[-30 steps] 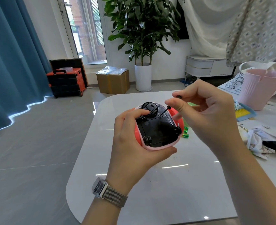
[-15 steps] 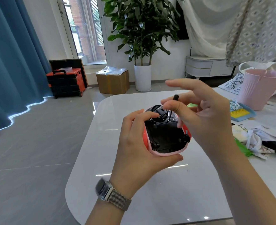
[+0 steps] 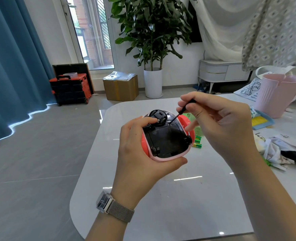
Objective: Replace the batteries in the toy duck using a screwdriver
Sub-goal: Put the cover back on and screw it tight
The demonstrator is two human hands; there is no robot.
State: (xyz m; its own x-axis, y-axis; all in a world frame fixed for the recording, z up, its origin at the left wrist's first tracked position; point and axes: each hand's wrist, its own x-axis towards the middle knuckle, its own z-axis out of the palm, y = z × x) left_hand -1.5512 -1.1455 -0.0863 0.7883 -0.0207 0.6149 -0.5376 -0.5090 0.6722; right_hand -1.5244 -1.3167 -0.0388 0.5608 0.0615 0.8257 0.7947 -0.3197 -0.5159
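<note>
My left hand (image 3: 140, 150) grips the toy duck (image 3: 166, 138) upside down above the white table (image 3: 161, 206). The toy's black underside with small wheels faces me, and its shell is red and pink. A thin black screwdriver (image 3: 182, 111) is pinched between the thumb and fingers of my right hand (image 3: 218, 122). Its tip touches the black base near the round front wheel mount. Green batteries (image 3: 197, 141) lie on the table just right of the toy, partly hidden by it.
A pink bucket (image 3: 276, 96), a blue dustpan with a yellow brush (image 3: 262, 121) and crumpled clothes (image 3: 286, 152) crowd the table's right side. On the floor beyond stand a potted plant (image 3: 152, 49), a cardboard box (image 3: 121, 87) and a red-black crate (image 3: 70, 87).
My right hand has closed its spread fingers on the screwdriver and set the tip back on the toy's base. The toy has tilted slightly in my left hand.
</note>
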